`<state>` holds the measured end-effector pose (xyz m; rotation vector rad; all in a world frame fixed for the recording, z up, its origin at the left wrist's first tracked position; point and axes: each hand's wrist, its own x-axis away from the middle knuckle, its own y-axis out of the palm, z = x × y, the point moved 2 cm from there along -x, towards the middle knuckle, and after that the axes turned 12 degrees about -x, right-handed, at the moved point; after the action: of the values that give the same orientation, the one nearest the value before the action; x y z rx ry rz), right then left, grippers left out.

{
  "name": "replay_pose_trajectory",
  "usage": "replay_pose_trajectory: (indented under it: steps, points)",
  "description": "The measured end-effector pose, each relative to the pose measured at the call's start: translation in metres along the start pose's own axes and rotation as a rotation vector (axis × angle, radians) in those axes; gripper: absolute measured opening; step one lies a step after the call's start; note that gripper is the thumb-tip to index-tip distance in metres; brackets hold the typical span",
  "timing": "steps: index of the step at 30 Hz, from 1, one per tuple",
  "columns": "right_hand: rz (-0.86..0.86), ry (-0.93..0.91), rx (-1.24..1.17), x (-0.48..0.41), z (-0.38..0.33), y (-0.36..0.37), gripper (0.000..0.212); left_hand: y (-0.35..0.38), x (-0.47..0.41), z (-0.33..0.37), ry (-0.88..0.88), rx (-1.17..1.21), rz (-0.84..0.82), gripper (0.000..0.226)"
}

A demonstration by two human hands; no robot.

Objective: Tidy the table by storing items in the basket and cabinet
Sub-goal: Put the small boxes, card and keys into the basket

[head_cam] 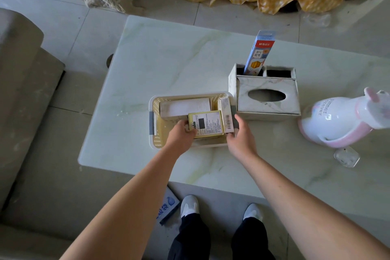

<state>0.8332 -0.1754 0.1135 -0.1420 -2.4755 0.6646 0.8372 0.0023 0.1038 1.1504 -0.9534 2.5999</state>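
A small yellow box (207, 124) is pinched at its left edge by the left hand (183, 134) and is held just over the front of the basket (155, 110). The right hand (239, 136) is spread a little, with its fingers laid against the right side of the basket, beside a narrow box (226, 116) with a bar code.

The yellow box could be dropped on its corner and left tilted on top, because the basket is already quite full. The basket could also be pushed into the tissue box (268, 96), which is just beside it, if the box is pressed in hard.

In the basket a long white box (185, 106) is seen at the back, and the narrow box stands at the right. A blue pencil box (258, 53) is stuck upright in one pocket of the tissue box; the pocket next to it looks empty. A white and pink jug (337, 118) is left on the tabletop (168, 59). No cabinet can be seen.
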Motion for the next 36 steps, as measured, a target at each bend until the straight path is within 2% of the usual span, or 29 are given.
replay_pose_trajectory:
  steps: [5, 8, 10, 13, 15, 18, 21, 25, 29, 33, 36]
  points:
    - [-0.069, 0.039, -0.052, 0.000, 0.009, -0.002, 0.066, 0.003, 0.006, 0.002, -0.066, -0.009, -0.071, 0.054]
    - [-0.098, 0.065, -0.087, -0.001, 0.012, -0.006, 0.064, 0.003, 0.013, 0.009, -0.067, 0.038, 0.163, 0.066]
    - [-0.070, 0.085, -0.119, 0.000, 0.012, -0.011, 0.061, 0.004, 0.023, 0.019, 0.003, 0.012, 0.341, 0.066]
    - [-0.018, 0.129, -0.144, 0.003, 0.017, -0.031, 0.052, 0.016, 0.040, 0.047, 0.170, -0.034, 0.431, 0.054]
    - [-0.027, 0.140, -0.075, 0.005, 0.022, -0.048, 0.042, 0.035, 0.050, 0.068, 0.263, -0.029, 0.328, 0.038]
    - [-0.096, 0.150, 0.065, 0.005, 0.046, -0.086, 0.029, 0.086, 0.064, 0.102, 0.306, -0.056, 0.028, 0.023]
    - [-0.085, 0.241, 0.104, 0.006, 0.076, -0.125, 0.032, 0.136, 0.068, 0.123, 0.285, -0.125, -0.143, 0.023]
    - [0.097, 0.367, -0.045, -0.003, 0.138, -0.210, 0.024, 0.231, 0.068, 0.163, 0.242, -0.156, -0.326, 0.030]
    - [0.175, 0.384, -0.124, -0.023, 0.188, -0.268, 0.048, 0.300, 0.061, 0.193, 0.214, -0.179, -0.417, 0.040]
    - [0.220, 0.336, -0.119, -0.052, 0.222, -0.305, 0.058, 0.359, 0.048, 0.217, 0.213, -0.215, -0.420, 0.048]
    - [0.191, 0.327, -0.147, -0.069, 0.240, -0.319, 0.069, 0.393, 0.042, 0.229, 0.226, -0.169, -0.392, 0.053]
